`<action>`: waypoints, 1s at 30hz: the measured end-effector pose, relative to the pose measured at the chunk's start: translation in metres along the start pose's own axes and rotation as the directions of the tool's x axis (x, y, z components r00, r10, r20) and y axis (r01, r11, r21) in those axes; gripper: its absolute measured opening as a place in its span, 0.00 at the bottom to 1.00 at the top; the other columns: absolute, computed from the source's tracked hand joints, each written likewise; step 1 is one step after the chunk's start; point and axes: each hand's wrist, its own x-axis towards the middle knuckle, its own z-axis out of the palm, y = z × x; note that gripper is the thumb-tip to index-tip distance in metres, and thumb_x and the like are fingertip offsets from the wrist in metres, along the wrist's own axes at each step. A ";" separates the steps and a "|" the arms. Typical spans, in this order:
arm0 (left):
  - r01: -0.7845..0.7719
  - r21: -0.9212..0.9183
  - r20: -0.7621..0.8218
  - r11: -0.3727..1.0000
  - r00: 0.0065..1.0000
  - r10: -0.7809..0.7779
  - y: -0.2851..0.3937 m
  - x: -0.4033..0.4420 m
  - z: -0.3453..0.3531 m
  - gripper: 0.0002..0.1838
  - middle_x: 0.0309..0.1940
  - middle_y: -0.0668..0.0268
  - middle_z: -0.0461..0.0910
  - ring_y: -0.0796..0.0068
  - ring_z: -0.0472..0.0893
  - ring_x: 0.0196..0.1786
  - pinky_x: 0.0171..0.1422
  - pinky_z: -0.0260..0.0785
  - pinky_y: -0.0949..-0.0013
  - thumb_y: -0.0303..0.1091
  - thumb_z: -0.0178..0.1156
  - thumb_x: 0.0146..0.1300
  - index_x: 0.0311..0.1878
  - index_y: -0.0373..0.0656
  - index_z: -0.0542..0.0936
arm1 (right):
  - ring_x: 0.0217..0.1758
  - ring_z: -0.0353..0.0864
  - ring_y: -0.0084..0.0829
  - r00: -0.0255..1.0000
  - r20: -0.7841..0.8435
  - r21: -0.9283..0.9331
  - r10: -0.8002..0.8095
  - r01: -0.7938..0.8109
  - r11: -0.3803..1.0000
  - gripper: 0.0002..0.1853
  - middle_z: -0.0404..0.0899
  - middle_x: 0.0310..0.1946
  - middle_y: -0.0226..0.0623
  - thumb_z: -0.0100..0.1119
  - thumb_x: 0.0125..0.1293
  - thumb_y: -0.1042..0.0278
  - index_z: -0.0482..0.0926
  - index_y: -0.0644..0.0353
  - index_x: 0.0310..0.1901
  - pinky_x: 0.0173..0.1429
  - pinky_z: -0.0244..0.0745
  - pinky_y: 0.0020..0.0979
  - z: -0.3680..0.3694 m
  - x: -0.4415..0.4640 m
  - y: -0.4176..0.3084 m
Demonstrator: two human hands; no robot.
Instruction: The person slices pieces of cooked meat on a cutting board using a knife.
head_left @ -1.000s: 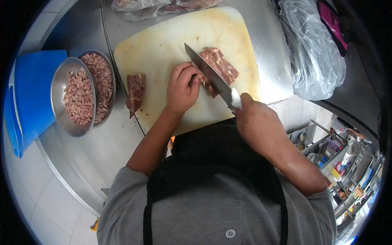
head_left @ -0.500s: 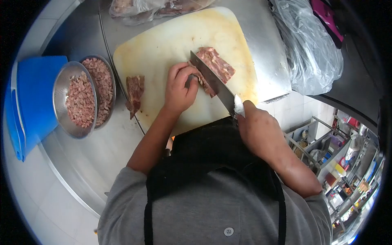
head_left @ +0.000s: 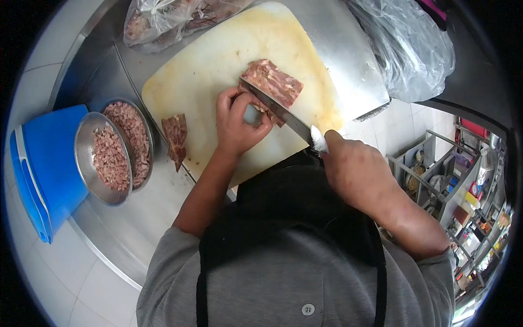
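My right hand is wrapped around the white-covered handle of a large knife. Its blade lies slantwise along the near edge of a slab of meat on the cutting board. On the near side of the blade, my left hand has curled fingers on a narrow strip of meat, with the thumb beside it. The fingertips are close to the blade and partly hidden. A separate piece of meat rests at the board's left edge.
Left of the board stand two metal bowls of diced meat, a perforated colander overlapping a bowl. Beyond is a blue container. Bagged meat lies at the back, clear plastic bags at right. A shelf stands lower right.
The knife blade now sits against the slab, where a gap showed between them before. My left thumb has spread away from the fingers. The whole view has shifted and turned slightly.
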 end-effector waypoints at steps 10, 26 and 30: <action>0.053 -0.017 -0.017 0.998 0.998 -0.053 0.004 -0.003 0.006 0.23 0.51 0.52 0.70 0.49 0.73 0.57 0.62 0.70 0.52 0.27 0.66 0.42 0.47 0.41 0.76 | 0.30 0.88 0.50 1.000 -0.015 0.056 -0.027 0.028 0.998 0.05 0.84 0.26 0.50 0.51 0.67 0.75 0.73 0.65 0.42 0.36 0.83 0.47 0.019 0.013 -0.005; 0.149 0.037 0.080 0.988 0.985 -0.151 0.014 -0.007 -0.018 0.20 0.53 0.52 0.74 0.51 0.74 0.58 0.64 0.68 0.55 0.20 0.56 0.46 0.46 0.41 0.80 | 0.34 0.85 0.58 0.992 -0.121 0.295 0.023 0.014 0.955 0.11 0.82 0.26 0.57 0.58 0.71 0.65 0.73 0.65 0.43 0.41 0.81 0.53 0.013 0.017 0.024; 0.078 0.144 0.150 0.986 0.984 -0.099 0.004 -0.018 -0.040 0.19 0.54 0.55 0.76 0.52 0.75 0.57 0.61 0.72 0.56 0.20 0.58 0.46 0.44 0.42 0.83 | 0.35 0.85 0.59 0.976 -0.206 0.365 0.065 0.015 0.931 0.12 0.82 0.27 0.59 0.60 0.71 0.65 0.73 0.65 0.44 0.42 0.80 0.54 0.018 0.016 0.045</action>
